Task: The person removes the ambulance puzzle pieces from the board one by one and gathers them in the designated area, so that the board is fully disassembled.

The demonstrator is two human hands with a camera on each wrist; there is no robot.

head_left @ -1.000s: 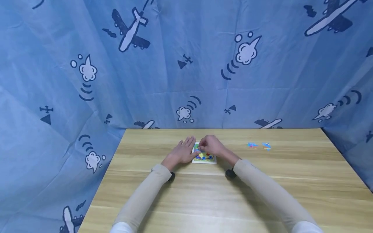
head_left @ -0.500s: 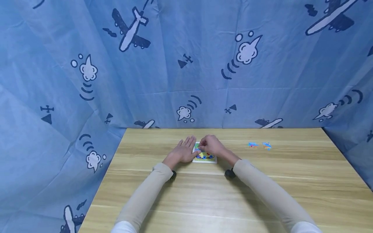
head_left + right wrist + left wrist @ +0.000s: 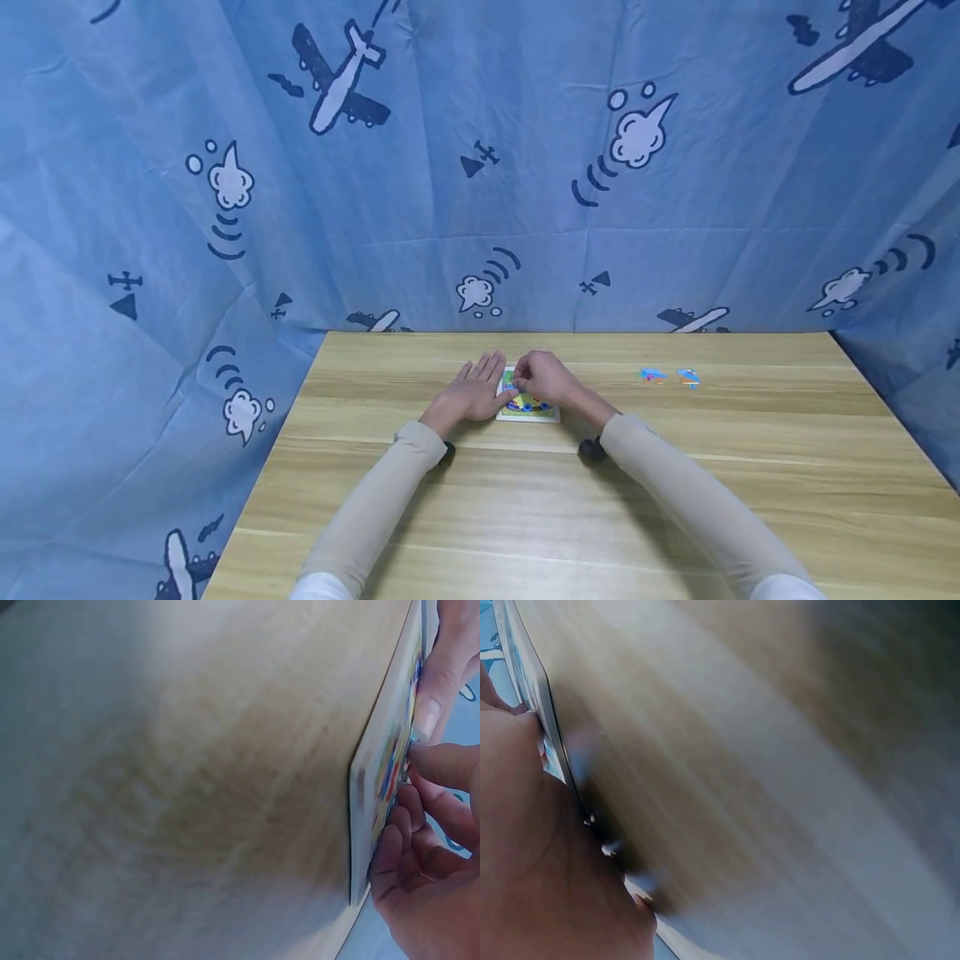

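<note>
A small jigsaw board (image 3: 529, 418) with a pale rim and a colourful vehicle picture with blue wheels lies on the table. My left hand (image 3: 472, 395) rests flat at its left side, fingers spread and thumb reaching over the picture. Over the upper part of the board, my right hand (image 3: 546, 377) pinches a small puzzle piece between thumb and index finger, mostly covered by the fingertips. From the right wrist view, the board's edge (image 3: 361, 825) shows side-on, with the other right fingers (image 3: 388, 855) curled against it and the left thumb (image 3: 429, 716) near the pinch.
Two loose blue puzzle pieces, one with pink and orange (image 3: 653, 376) and one beside it (image 3: 688, 378), lie to the right on the wooden table (image 3: 495, 517). A blue curtain (image 3: 420, 183) with airplane prints hangs behind and along the sides.
Both hands keep nearly the same place on the board, with only slight finger movement in the right hand. The loose pieces stay where they were.
</note>
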